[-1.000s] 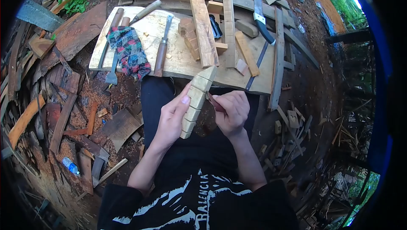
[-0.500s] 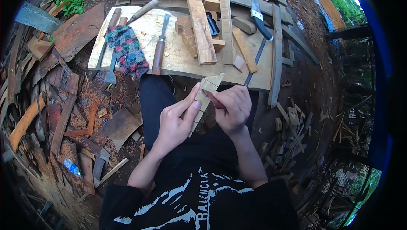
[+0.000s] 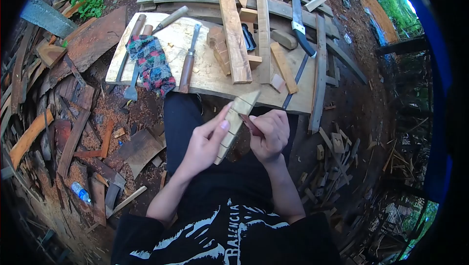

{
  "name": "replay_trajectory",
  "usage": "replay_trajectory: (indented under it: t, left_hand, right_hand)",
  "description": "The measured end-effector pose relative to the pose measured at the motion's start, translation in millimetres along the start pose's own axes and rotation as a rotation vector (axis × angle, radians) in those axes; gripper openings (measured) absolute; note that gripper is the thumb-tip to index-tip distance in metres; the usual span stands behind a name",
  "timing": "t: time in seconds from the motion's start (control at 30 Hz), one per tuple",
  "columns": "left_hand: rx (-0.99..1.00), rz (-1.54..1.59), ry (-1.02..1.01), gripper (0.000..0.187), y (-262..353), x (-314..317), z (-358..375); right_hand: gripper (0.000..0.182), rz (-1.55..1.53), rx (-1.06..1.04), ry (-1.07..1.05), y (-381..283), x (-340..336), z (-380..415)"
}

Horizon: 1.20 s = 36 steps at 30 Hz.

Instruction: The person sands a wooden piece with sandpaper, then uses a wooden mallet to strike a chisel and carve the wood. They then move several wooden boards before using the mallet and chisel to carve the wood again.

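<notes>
My left hand [image 3: 207,143] grips a narrow pale wooden piece [image 3: 238,113] with a slanted end and dark lines across its face, tilted above my lap. Closed fingers of my right hand [image 3: 270,133] pinch a thin reddish-brown piece of sandpaper [image 3: 252,125]. The sandpaper's upper end is at the right edge of the wooden piece; whether it touches cannot be made out.
Ahead is a thick plank bench [image 3: 205,86] bearing a chisel [image 3: 187,65], a checked cloth [image 3: 150,64], a handsaw [image 3: 299,23] and several wooden strips. Offcuts and shavings litter the ground, with a plastic bottle [image 3: 80,192] at left.
The sandpaper has slid from the wooden piece's face towards its right edge, leaving more of the lined face showing. The view has shifted, so the bench sits slightly lower.
</notes>
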<state>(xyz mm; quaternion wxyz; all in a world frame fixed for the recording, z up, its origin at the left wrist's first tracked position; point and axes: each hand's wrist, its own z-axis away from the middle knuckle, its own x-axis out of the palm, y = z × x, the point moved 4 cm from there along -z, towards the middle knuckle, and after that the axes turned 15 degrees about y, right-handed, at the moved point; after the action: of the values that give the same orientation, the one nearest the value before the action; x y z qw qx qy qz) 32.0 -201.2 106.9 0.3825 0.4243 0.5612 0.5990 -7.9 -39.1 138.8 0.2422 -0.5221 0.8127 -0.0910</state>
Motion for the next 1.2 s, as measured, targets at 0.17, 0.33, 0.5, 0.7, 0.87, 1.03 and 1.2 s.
replay_trajectory:
  t: [0.17, 0.33, 0.5, 0.7, 0.87, 1.03, 1.2]
  left_hand:
    - [-0.214, -0.134, -0.103, 0.048, 1, -8, 5]
    - [-0.275, 0.277, 0.003, 0.053, 8, -16, 0]
    - [-0.181, 0.113, 0.155, 0.051, -6, 3, -11]
    - [0.017, -0.135, 0.017, 0.05, 2, 19, 6]
    - [-0.096, -0.019, 0.174, 0.051, 2, 5, -14]
    - [-0.038, -0.023, 0.011, 0.051, -1, 25, 9]
    - [-0.166, 0.046, 0.16, 0.051, -15, 11, -12]
  right_hand:
    - [0.035, 0.009, 0.007, -0.015, 0, 3, -1]
    - [0.02, 0.082, 0.146, -0.143, 12, 6, 13]
    - [0.014, -0.102, 0.952, 0.214, 6, 12, 17]
    - [0.018, 0.07, 0.919, 0.202, 21, 11, -3]
    - [0.015, 0.008, 0.785, 0.012, -14, 25, 26]
    - [0.018, 0.011, 0.902, 0.245, 15, 11, -5]
    - [0.016, -0.01, 0.749, 0.016, -22, 22, 12]
